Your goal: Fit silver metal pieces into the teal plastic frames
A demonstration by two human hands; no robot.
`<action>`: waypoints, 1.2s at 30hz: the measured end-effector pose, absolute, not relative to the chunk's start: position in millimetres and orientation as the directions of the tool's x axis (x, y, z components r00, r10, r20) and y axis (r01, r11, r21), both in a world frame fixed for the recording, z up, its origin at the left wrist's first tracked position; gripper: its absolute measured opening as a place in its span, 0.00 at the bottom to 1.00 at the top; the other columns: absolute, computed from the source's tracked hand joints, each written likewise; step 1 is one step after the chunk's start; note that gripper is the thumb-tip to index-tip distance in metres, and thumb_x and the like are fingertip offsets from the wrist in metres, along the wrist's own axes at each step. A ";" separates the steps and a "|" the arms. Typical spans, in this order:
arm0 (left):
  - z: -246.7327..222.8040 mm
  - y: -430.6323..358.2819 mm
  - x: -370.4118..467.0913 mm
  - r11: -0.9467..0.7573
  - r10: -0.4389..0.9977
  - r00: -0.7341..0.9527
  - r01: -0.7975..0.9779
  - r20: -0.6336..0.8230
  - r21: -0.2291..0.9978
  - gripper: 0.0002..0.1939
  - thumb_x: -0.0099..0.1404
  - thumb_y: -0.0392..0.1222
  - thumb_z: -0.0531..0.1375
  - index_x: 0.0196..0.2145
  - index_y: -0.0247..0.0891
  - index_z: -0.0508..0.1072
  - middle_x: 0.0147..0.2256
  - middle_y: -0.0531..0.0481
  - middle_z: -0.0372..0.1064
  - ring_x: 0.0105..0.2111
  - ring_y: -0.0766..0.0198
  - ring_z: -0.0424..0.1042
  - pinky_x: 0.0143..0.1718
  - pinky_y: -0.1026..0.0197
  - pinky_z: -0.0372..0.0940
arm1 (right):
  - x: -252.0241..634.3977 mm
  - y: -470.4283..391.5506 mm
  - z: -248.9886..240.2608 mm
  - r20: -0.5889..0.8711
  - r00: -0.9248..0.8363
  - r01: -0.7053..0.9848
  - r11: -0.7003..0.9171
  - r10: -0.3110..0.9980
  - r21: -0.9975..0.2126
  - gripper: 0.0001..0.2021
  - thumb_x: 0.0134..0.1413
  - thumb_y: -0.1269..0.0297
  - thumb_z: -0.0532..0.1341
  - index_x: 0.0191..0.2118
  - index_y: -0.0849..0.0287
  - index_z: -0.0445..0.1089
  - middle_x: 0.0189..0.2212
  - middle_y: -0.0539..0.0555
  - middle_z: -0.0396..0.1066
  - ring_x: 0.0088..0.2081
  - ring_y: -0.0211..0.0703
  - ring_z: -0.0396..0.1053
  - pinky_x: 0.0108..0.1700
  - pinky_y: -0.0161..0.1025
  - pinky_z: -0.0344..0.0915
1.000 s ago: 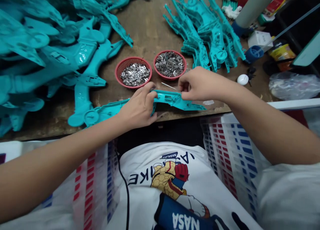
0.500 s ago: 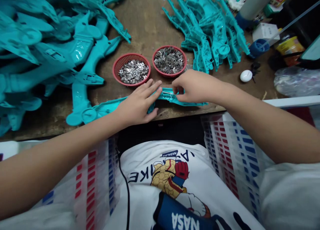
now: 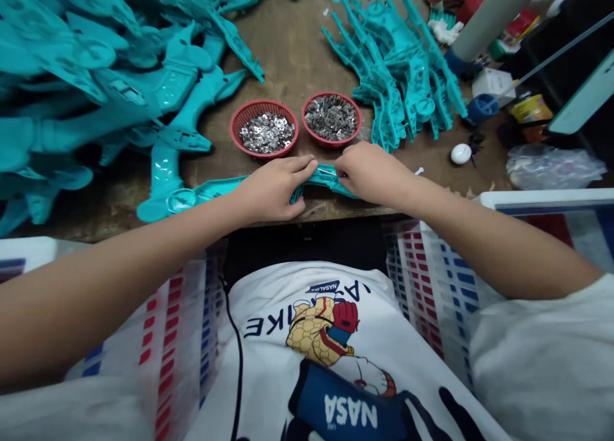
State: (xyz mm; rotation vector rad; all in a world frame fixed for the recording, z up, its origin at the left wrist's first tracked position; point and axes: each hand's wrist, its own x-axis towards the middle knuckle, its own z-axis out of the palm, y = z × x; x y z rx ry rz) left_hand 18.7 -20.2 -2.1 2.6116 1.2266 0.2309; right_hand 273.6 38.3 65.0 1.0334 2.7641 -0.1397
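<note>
A long teal plastic part [image 3: 218, 188] lies along the table's near edge, its hollow ribbed side facing up. My left hand [image 3: 275, 188] lies across its middle, fingers together on top and thumb at the near side, gripping it. My right hand [image 3: 369, 172] is closed in a pinch over the right stretch of the part; its fingertips are down in the hollow and what they hold is hidden. Between my hands a thin shiny metal strip [image 3: 327, 171] shows in the hollow. Just beyond are two red baskets, the left basket [image 3: 235, 132] and the right basket [image 3: 357, 124], with small metal pieces inside.
Teal parts [image 3: 177, 86] are heaped at the left; more teal parts [image 3: 393, 76] lie in a row at the back right. A white egg-shaped object [image 3: 461, 153], a blue cup [image 3: 482, 110] and a plastic bag [image 3: 551, 166] are at the right. Plastic crates [image 3: 432, 287] flank my lap.
My left fingers have drawn together on the part. My right hand has come in closer to the left hand, its fingers lower in the hollow. The view has shifted slightly.
</note>
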 end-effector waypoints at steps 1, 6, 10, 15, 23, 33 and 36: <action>-1.7 -19.3 19.2 -0.599 0.785 0.618 0.745 0.034 0.293 0.45 0.70 0.44 0.60 0.81 0.23 0.63 0.78 0.22 0.65 0.77 0.35 0.71 0.78 0.36 0.68 | 276.7 41.4 68.0 -0.211 -0.733 0.667 0.744 0.646 -0.042 0.09 0.67 0.73 0.67 0.46 0.64 0.88 0.41 0.66 0.84 0.43 0.59 0.80 0.47 0.45 0.71; 0.7 -17.5 22.4 -0.556 0.815 0.578 0.762 0.039 0.331 0.50 0.69 0.43 0.62 0.84 0.27 0.57 0.76 0.25 0.70 0.73 0.39 0.75 0.76 0.41 0.71 | 300.5 61.6 86.1 -0.089 -0.706 0.700 0.674 0.702 -0.235 0.10 0.66 0.66 0.67 0.47 0.60 0.86 0.36 0.58 0.83 0.40 0.56 0.80 0.47 0.46 0.74; 0.5 -18.9 23.6 -0.585 0.797 0.603 0.755 0.038 0.297 0.44 0.69 0.42 0.61 0.82 0.35 0.65 0.79 0.33 0.66 0.76 0.42 0.73 0.78 0.42 0.68 | 297.3 58.4 83.6 0.095 -0.688 0.654 0.672 0.719 -0.346 0.18 0.74 0.64 0.60 0.59 0.60 0.82 0.43 0.62 0.83 0.45 0.59 0.79 0.46 0.49 0.77; -2.3 -18.9 25.0 -0.594 0.795 0.605 0.757 0.052 0.271 0.40 0.71 0.42 0.61 0.78 0.28 0.70 0.76 0.27 0.69 0.75 0.38 0.73 0.78 0.40 0.69 | 276.9 45.0 65.0 0.131 -0.730 0.606 0.724 0.671 -0.330 0.20 0.77 0.67 0.57 0.67 0.60 0.74 0.48 0.62 0.81 0.48 0.56 0.78 0.52 0.48 0.76; -2.8 -18.1 22.7 -0.617 0.775 0.629 0.731 0.064 0.292 0.39 0.71 0.42 0.61 0.77 0.29 0.71 0.75 0.28 0.70 0.74 0.39 0.74 0.78 0.41 0.69 | 273.1 47.5 64.5 0.046 -0.773 0.592 0.745 0.633 -0.308 0.18 0.77 0.67 0.56 0.65 0.61 0.73 0.49 0.61 0.79 0.51 0.59 0.77 0.57 0.50 0.71; -0.2 -18.9 22.9 -0.607 0.780 0.625 0.739 0.041 0.291 0.39 0.72 0.43 0.61 0.77 0.30 0.71 0.75 0.28 0.70 0.74 0.38 0.74 0.78 0.39 0.69 | 276.8 55.7 41.5 0.208 -0.808 0.485 0.823 0.551 -0.295 0.10 0.72 0.68 0.62 0.55 0.59 0.74 0.42 0.56 0.78 0.43 0.54 0.76 0.50 0.44 0.70; 2.2 -19.7 22.6 -0.596 0.791 0.611 0.758 0.031 0.266 0.39 0.74 0.44 0.60 0.78 0.29 0.70 0.76 0.28 0.69 0.75 0.38 0.72 0.79 0.39 0.68 | 283.7 66.7 36.6 0.253 -0.808 0.456 0.837 0.532 -0.303 0.10 0.72 0.69 0.62 0.54 0.59 0.75 0.41 0.55 0.77 0.42 0.54 0.76 0.50 0.45 0.71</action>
